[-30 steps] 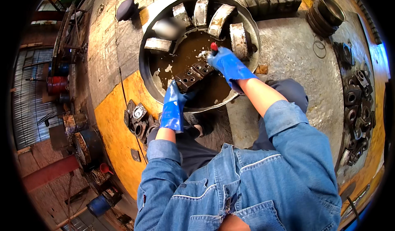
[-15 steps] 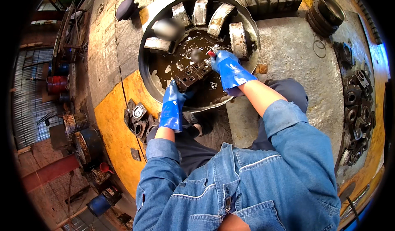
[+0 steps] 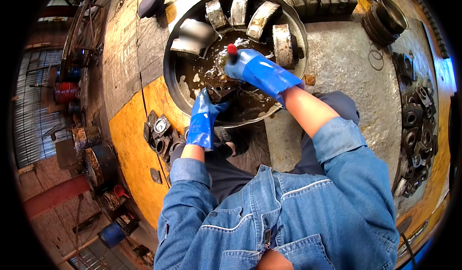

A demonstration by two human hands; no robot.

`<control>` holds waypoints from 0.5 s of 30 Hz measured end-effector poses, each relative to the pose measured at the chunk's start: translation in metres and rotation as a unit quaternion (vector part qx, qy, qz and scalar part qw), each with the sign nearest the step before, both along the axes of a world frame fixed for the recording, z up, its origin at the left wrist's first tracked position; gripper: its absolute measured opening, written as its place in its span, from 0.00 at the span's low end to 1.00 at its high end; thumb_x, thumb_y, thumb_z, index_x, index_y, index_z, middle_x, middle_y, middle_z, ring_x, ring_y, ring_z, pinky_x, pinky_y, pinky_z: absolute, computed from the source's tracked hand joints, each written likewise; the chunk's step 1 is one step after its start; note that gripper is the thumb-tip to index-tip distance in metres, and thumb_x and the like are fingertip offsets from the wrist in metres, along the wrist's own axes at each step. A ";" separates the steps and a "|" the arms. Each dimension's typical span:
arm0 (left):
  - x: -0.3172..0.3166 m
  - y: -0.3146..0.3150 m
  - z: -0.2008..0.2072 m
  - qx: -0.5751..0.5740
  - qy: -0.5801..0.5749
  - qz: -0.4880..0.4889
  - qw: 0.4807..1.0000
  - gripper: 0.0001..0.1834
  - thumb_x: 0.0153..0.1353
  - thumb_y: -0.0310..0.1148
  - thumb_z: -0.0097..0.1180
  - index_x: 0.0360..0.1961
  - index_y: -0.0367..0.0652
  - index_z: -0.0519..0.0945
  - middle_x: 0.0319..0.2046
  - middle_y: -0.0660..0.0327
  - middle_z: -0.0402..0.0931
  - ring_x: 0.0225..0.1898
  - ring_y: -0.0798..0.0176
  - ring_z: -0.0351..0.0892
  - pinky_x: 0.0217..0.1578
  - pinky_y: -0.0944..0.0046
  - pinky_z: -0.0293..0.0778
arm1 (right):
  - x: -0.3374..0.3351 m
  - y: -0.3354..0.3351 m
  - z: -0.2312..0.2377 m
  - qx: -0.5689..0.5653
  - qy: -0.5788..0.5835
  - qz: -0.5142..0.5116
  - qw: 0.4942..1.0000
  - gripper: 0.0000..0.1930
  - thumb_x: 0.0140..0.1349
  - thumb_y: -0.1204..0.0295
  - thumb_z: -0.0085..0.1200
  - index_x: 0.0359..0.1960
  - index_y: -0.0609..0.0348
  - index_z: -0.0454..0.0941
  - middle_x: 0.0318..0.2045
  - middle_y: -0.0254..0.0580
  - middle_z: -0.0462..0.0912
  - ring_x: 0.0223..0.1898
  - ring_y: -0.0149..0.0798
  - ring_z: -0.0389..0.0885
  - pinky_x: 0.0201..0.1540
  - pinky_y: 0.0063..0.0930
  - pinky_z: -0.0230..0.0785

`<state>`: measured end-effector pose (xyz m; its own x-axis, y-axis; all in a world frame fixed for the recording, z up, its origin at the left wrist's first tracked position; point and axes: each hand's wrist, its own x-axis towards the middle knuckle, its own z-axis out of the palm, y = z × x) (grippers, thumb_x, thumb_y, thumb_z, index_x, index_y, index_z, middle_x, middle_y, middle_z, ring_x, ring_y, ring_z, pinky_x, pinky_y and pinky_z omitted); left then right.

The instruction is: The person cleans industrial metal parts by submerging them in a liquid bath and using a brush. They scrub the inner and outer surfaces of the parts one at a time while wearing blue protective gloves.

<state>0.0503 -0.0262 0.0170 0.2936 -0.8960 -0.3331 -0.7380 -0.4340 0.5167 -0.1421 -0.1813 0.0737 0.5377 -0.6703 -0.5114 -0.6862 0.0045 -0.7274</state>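
Note:
Both my hands wear blue rubber gloves and reach into a wide round metal pan point(image 3: 306, 44) of dark, foamy liquid. My left hand point(image 3: 205, 110) is closed on the near left end of a dark metal block with round holes point(image 3: 220, 91), which lies tilted in the liquid. My right hand point(image 3: 243, 65) is a fist around a red-handled tool point(image 3: 232, 50); its working end is hidden below the glove, above the block's far side. Several curved metal pieces point(image 3: 262, 21) stand around the pan's far inner wall.
Rows of curved metal blocks point(image 3: 308, 0) lie beyond the pan. Stacked rings point(image 3: 385, 20) stand at the far right, and greasy flanged parts point(image 3: 417, 130) are heaped at right. More metal parts point(image 3: 161, 135) lie left of my knee. A dark cap-like object point(image 3: 150, 4) sits far left.
My right hand has moved left and away from me with the red-handled tool, its handle now pointing upward. The liquid is stirred. My left hand stays at the block, shifting only slightly.

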 end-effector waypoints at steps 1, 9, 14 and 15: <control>0.001 -0.003 -0.004 0.002 0.000 -0.007 1.000 0.39 0.47 0.41 0.80 0.59 0.35 0.79 0.52 0.49 0.86 0.54 0.51 0.86 0.57 0.56 0.79 | -0.002 0.002 -0.002 -0.002 -0.040 -0.018 0.999 0.13 0.66 0.63 0.52 0.40 0.58 0.85 0.32 0.44 0.87 0.35 0.38 0.85 0.43 0.32 0.77; -0.017 -0.019 0.011 0.007 0.035 -0.019 0.999 0.41 0.48 0.43 0.80 0.61 0.36 0.78 0.52 0.47 0.86 0.56 0.46 0.85 0.59 0.54 0.78 | -0.007 -0.010 -0.017 -0.051 0.042 0.011 0.998 0.19 0.60 0.56 0.59 0.47 0.51 0.88 0.46 0.50 0.89 0.50 0.52 0.88 0.56 0.42 0.80; -0.016 -0.016 0.013 0.057 -0.011 -0.003 0.998 0.39 0.48 0.41 0.80 0.60 0.37 0.79 0.53 0.48 0.86 0.56 0.47 0.85 0.58 0.55 0.78 | -0.014 0.023 0.001 -0.145 -0.029 0.027 0.989 0.18 0.68 0.52 0.51 0.41 0.49 0.87 0.41 0.44 0.90 0.45 0.56 0.88 0.52 0.44 0.79; -0.019 -0.017 0.015 0.076 -0.027 0.003 0.997 0.39 0.48 0.41 0.80 0.60 0.38 0.79 0.53 0.48 0.86 0.56 0.47 0.85 0.58 0.55 0.78 | -0.006 0.015 -0.008 -0.141 0.014 0.044 0.989 0.20 0.68 0.50 0.51 0.44 0.48 0.87 0.46 0.45 0.90 0.48 0.55 0.87 0.56 0.45 0.78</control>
